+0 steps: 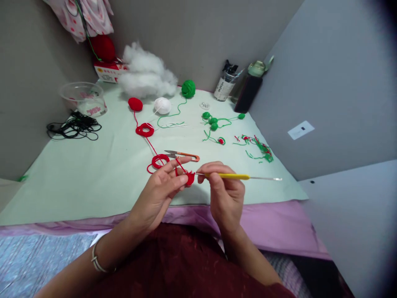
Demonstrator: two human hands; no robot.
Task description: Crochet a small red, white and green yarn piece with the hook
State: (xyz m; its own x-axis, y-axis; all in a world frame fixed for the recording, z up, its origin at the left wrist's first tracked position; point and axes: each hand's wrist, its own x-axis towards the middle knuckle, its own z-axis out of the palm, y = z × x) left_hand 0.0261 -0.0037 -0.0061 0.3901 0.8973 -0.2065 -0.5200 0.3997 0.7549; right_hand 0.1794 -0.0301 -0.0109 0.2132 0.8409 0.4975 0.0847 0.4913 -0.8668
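A small red crocheted piece (190, 179) is pinched between the thumb and fingers of my left hand (164, 186), with red yarn running over its raised index finger. My right hand (225, 190) grips a yellow-handled crochet hook (234, 176), whose left tip is at the red piece. Just beyond my left hand lie a loose red yarn coil (160, 161) and orange-handled thread snips (194, 157). Red yarn links that coil to a second coil (144, 130) and a small red ball (135, 104).
White stuffing (145, 74), a white yarn ball (162, 106) and a green one (188, 89) stand at the back. Black cord (76, 126) and a clear tub (89, 99) are left. Green pieces (213, 123), yarn scraps (263, 149) and a dark bottle (248, 91) are right.
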